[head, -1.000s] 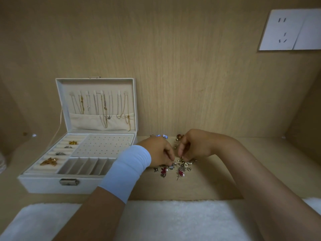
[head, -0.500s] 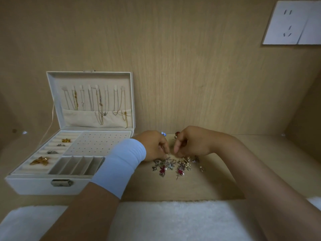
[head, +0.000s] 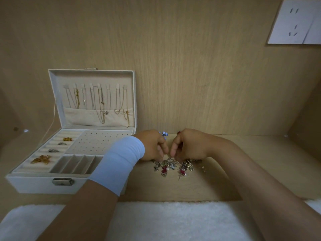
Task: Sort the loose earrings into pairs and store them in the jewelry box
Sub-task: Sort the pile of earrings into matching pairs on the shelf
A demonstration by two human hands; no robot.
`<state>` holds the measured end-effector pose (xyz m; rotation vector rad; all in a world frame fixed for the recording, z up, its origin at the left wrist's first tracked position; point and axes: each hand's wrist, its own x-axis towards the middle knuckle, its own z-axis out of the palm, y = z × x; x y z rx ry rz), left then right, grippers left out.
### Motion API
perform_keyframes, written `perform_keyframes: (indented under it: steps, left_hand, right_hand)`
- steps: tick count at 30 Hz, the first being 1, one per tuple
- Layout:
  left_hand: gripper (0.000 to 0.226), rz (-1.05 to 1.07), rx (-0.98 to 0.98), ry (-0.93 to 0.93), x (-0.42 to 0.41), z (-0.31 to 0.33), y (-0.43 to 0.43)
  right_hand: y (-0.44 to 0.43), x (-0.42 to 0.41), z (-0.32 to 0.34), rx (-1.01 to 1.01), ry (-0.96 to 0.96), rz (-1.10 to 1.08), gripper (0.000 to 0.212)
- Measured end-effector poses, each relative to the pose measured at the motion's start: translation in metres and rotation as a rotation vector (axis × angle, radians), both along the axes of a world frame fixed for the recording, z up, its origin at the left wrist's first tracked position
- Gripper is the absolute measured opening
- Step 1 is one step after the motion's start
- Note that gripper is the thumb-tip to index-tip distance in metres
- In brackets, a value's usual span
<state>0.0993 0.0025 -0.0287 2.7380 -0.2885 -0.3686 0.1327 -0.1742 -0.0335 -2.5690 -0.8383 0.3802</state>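
a white jewelry box [head: 40, 184] sits open at the left of a pale wooden shelf [head: 260, 153], its lid [head: 92, 98] standing upright against the back panel, with thin necklaces [head: 101, 103] hanging above a fabric pocket inside it. in the tray, a large gold brooch [head: 41, 159] and three smaller rings [head: 61, 143] rest in the ring rolls along the left edge; beside them lies a perforated earring panel [head: 97, 142], every hole bare, and in front of it a row of narrow compartments [head: 74, 164], their far end covered by the forearm. a light blue wristband [head: 119, 162] wraps the left forearm, which crosses the box's right front corner. the left hand [head: 152, 145] curls downward with fingertips pinched together at the top of a pile of loose earrings [head: 173, 166], which lies on the shelf just right of the box; what it grips, if anything, cannot be told. the right hand [head: 189, 145] mirrors it, fingers bent and touching the same pile, the two sets of fingertips almost meeting; whether it holds a piece cannot be told either. red, silver and pearl pieces show in the pile, and a blue earring [head: 164, 133] peeks from behind the left hand. a white fleecy cloth [head: 173, 221] covers the near edge. a white wall socket [head: 295, 21] is mounted at the upper right.
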Motion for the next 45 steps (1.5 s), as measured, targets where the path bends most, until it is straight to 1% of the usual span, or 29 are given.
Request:
perform_keyframes:
  steps: [9, 12, 14, 17, 19, 22, 23, 25, 27, 30, 32, 35, 40, 42, 45]
  left_hand:
    - [0.024, 0.037, -0.044, -0.07, 0.0, 0.0, 0.002]
    - [0.02, 0.05, -0.077, -0.108, 0.0, 0.0, 0.0]
    - [0.019, 0.086, -0.154, -0.125, 0.0, 0.001, 0.0]
    - [0.033, 0.116, -0.318, -0.149, -0.002, 0.004, 0.0]
    - [0.035, 0.138, -0.387, -0.189, -0.005, 0.008, -0.001]
    - [0.032, 0.183, -0.522, -0.165, -0.007, 0.011, -0.002]
    - [0.03, 0.193, -0.539, -0.162, -0.006, 0.01, -0.001]
    - [0.022, 0.209, -0.516, -0.183, -0.006, 0.01, 0.001]
    - [0.013, 0.215, -0.43, -0.223, -0.005, 0.009, 0.003]
    - [0.007, 0.159, -0.301, -0.21, -0.004, 0.009, 0.004]
    - [0.005, 0.098, -0.246, -0.154, -0.004, 0.008, 0.003]
    - [0.009, 0.028, -0.186, -0.083, -0.004, 0.006, 0.002]
    - [0.014, -0.028, -0.092, -0.038, -0.004, 0.003, 0.002]
    - [0.012, -0.048, -0.055, -0.037, -0.003, 0.002, 0.001]
    - [0.011, -0.067, -0.015, -0.044, -0.001, 0.002, 0.001]
  right_hand:
    - [0.006, -0.001, -0.005, 0.022, -0.038, 0.023, 0.007]
    - [0.003, 0.0, -0.002, 0.111, -0.006, -0.026, 0.011]
    - [0.001, 0.001, 0.0, 0.22, 0.04, -0.069, 0.014]
    - [0.0, -0.001, 0.006, 0.416, 0.123, -0.151, 0.005]
    - [0.0, -0.003, 0.009, 0.511, 0.204, -0.198, 0.009]
    - [0.001, -0.002, 0.009, 0.541, 0.271, -0.257, 0.009]
    - [0.0, -0.001, 0.01, 0.54, 0.286, -0.264, 0.012]
    - [-0.004, 0.001, 0.01, 0.494, 0.291, -0.239, 0.014]
    - [-0.007, 0.002, 0.01, 0.325, 0.231, -0.165, 0.006]
    - [-0.006, 0.002, 0.006, 0.043, 0.148, -0.038, 0.012]
    - [-0.004, 0.002, 0.006, -0.061, 0.13, 0.014, 0.015]
    - [-0.002, 0.002, 0.008, -0.106, 0.132, 0.033, 0.018]
    - [0.001, 0.002, 0.007, -0.118, 0.125, 0.027, 0.026]
    - [0.001, 0.001, 0.005, -0.109, 0.118, 0.032, 0.023]
    - [0.003, 0.0, 0.002, -0.065, 0.08, 0.033, 0.011]
